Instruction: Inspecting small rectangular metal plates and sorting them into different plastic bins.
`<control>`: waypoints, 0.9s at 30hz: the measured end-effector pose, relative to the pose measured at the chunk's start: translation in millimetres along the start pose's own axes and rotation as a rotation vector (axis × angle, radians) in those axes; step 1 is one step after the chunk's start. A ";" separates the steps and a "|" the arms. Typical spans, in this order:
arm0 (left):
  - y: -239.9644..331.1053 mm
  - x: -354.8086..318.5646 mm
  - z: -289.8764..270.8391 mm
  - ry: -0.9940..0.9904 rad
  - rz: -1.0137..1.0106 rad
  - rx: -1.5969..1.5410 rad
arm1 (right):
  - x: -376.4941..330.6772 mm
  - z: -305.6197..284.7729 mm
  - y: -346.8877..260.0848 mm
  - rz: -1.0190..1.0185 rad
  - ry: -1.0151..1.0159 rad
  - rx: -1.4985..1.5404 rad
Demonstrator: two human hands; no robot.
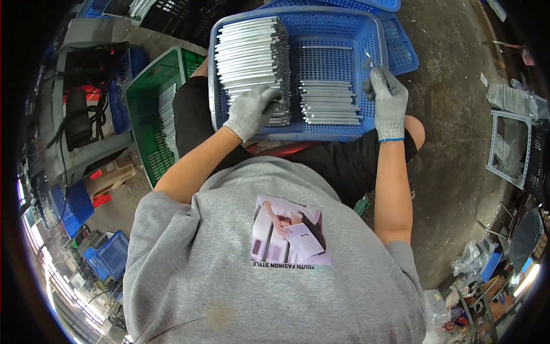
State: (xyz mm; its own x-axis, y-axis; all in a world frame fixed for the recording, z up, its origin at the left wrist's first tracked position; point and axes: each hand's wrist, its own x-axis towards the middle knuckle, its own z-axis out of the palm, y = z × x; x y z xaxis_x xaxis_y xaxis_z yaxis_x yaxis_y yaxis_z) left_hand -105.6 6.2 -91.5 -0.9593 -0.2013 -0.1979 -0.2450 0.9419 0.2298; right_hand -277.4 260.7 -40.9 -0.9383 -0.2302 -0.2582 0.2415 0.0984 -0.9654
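Observation:
A blue plastic basket point(321, 136) sits across my lap, holding thin silvery metal rods. Its left half carries a tall stack of rods point(246, 54); a lower row of rods point(330, 103) lies on the right, with a single rod point(326, 48) farther up. My left hand point(252, 112), in a grey-white glove, rests over the near part of the tall stack, fingers curled closed; what they hold, if anything, is hidden. At the right rim my gloved right hand point(388, 98) is pinched closed around a small shiny piece point(368, 61), too small and blurred to name.
A green crate point(137, 94) with more rods stands against my left leg. Beyond the basket lie further blue baskets point(401, 46) and a black crate point(177, 20). Machinery with cables point(80, 114) is at left. On the right floor are a perforated metal frame point(509, 146) and plastic-wrapped pieces.

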 end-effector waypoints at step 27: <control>101.3 102.1 80.4 -0.365 0.194 -0.052 | 42.0 12.9 -40.7 -0.228 0.030 0.038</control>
State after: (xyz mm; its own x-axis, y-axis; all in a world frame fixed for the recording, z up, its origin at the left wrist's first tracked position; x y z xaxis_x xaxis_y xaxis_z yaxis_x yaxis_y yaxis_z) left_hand -217.1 102.7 -165.0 -0.8781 0.0957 -0.4688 -0.0804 0.9363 0.3418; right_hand -323.5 234.6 -12.9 -0.9765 -0.2130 -0.0328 0.0313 0.0107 -0.9995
